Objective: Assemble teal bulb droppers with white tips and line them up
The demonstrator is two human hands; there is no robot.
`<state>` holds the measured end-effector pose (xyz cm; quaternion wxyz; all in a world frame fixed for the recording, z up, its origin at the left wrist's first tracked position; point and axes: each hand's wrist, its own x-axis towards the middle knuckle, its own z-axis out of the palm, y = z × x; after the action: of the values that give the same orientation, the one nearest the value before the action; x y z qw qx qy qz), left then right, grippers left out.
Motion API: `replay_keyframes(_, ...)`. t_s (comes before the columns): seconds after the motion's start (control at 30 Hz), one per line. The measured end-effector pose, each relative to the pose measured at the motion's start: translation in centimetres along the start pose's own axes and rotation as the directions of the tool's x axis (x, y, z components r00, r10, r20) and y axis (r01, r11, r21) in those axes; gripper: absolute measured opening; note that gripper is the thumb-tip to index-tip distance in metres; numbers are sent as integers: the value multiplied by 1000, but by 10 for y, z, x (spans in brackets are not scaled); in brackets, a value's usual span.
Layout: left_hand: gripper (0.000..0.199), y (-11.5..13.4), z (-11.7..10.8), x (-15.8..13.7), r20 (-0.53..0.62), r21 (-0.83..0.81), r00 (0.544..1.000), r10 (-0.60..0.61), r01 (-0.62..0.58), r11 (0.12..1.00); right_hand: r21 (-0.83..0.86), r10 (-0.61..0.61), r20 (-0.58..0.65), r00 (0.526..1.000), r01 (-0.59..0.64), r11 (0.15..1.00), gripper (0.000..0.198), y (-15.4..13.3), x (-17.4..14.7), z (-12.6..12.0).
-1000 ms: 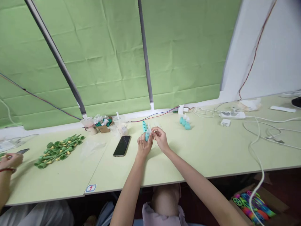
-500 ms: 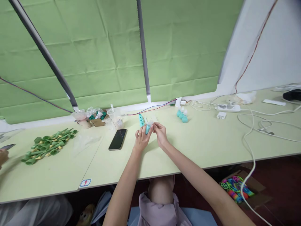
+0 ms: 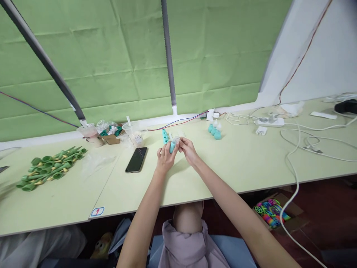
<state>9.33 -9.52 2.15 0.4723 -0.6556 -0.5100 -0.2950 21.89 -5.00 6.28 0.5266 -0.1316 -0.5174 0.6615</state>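
Observation:
My left hand (image 3: 165, 158) is closed around a small turquoise tube (image 3: 172, 146), held upright above the table. A translucent whitish piece (image 3: 176, 139) sits at the tube's top. The fingertips of my right hand (image 3: 188, 150) pinch at this piece, close against the left fingers; its exact shape is too small to make out. Just behind the hands stands a row of turquoise tubes (image 3: 165, 137), with small whitish pieces (image 3: 180, 133) next to it, partly hidden. Farther right is a group of rounded turquoise bottles with white tips (image 3: 217, 134).
Left of my hands lie a phone (image 3: 136, 160), a plastic cup with a straw (image 3: 134, 134) and a pile of green tubular parts (image 3: 50, 167). White cables and a power strip (image 3: 270, 121) spread over the right side. A box of colourful items (image 3: 272, 214) is below the table.
The view has shifted slightly, so most things sit a little higher and some farther left. My hands stay together on the turquoise tube. A co-worker's hand at the far left has left the view.

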Motion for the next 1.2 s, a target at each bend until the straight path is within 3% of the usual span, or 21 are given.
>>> replay_keyframes(0.27,43,0,-6,7,52,-54,998,-37,40,998,49,32,34,999,-33,998,33,2,3,-1)
replay_keyframes(0.6,46,1,-10,10,37,-58,998,-46,48,997,34,55,29,998,-56,998,35,4,3,-4)
replay_keyframes(0.7,46,1,-10,11,53,-41,998,-44,46,998,31,43,-14,999,-43,999,32,7,5,-5)
replay_keyframes(0.93,51,3,-9,11,86,-153,995,-57,69,986,-117,-84,-274,958,53,992,26,12,4,-5)
replay_keyframes(1.2,53,8,-5,9,93,-239,994,-60,81,968,-81,-65,-249,966,46,996,29,15,0,0)
